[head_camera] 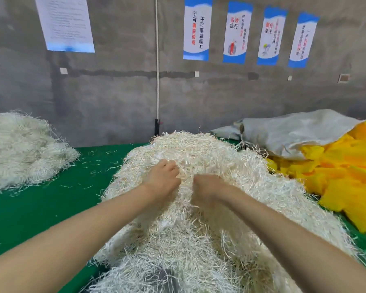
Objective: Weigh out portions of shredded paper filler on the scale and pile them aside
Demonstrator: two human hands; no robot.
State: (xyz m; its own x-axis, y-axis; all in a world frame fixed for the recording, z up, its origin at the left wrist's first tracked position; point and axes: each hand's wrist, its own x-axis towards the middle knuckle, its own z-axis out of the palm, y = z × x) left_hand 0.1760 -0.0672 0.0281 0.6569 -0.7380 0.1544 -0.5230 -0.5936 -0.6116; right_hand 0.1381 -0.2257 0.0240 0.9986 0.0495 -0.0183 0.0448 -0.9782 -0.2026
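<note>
A big heap of cream-white shredded paper filler (237,166) covers the middle of the green table (40,210). My left hand (163,176) and my right hand (207,189) are both dug into the heap near its top, side by side, fingers closed on clumps of the strands. A dark grey patch (163,278) shows under the shreds at the bottom centre; I cannot tell whether it is the scale. A separate pile of white shredded paper (21,151) lies at the far left of the table.
A grey woven sack (292,132) lies at the back right, with bright yellow shredded filler (351,172) spilling from it across the right side. Loose strands dot the green surface. A concrete wall with posters and a white cord (157,60) stands behind.
</note>
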